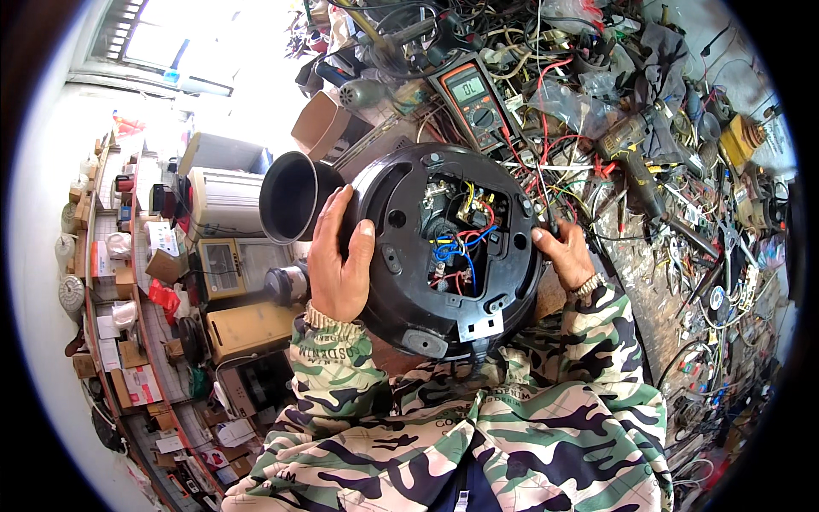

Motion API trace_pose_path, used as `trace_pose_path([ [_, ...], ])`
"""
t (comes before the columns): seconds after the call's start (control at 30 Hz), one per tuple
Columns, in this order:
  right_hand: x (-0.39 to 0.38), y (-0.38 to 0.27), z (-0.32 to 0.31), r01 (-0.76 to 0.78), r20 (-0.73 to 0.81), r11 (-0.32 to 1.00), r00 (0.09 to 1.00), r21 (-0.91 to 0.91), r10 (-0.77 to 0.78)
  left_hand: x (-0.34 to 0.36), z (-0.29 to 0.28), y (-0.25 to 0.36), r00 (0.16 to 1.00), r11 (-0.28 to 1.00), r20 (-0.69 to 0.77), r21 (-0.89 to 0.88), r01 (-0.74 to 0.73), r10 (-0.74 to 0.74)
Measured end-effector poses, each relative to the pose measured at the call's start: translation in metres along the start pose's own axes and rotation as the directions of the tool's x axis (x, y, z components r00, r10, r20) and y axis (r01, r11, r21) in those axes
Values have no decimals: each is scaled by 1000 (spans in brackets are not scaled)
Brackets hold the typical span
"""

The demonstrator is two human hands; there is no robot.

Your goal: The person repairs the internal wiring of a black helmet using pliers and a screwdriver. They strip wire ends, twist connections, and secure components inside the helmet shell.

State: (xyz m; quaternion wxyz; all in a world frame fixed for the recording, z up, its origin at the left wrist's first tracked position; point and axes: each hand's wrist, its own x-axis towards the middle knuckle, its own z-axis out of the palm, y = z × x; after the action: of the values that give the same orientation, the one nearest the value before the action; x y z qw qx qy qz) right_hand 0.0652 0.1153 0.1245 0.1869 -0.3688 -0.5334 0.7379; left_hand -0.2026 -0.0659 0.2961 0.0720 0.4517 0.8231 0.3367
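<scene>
An upturned round black electric cooker [401, 300] rests close to my body, its underside facing up. Through its bottom opening show blue, red and yellow wires [461, 246] and metal parts. My left hand [341, 256] presses along the cooker's left side, thumb up and fingers against the wall. On the right, my right hand [565, 256] grips the rim with its thumb on the edge. A slim dark piece, perhaps a test probe [554, 227], shows by its fingers; whether they hold it is unclear. A metal bracket [481, 327] sits on the cooker's near edge.
Beyond the cooker lies a multimeter [474, 101] with red leads. A dark round pot [299, 198] stands at the left. A drill [633, 162], loose cables and many small parts crowd the bench at right. Shelves with boxes [141, 384] line the left.
</scene>
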Motion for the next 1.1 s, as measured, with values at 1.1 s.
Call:
trace_pose_path([
  [1.1,48,-7,2,-55,-86,992,994,114,65,16,9,6,999,999,-27,-21,-37,36],
])
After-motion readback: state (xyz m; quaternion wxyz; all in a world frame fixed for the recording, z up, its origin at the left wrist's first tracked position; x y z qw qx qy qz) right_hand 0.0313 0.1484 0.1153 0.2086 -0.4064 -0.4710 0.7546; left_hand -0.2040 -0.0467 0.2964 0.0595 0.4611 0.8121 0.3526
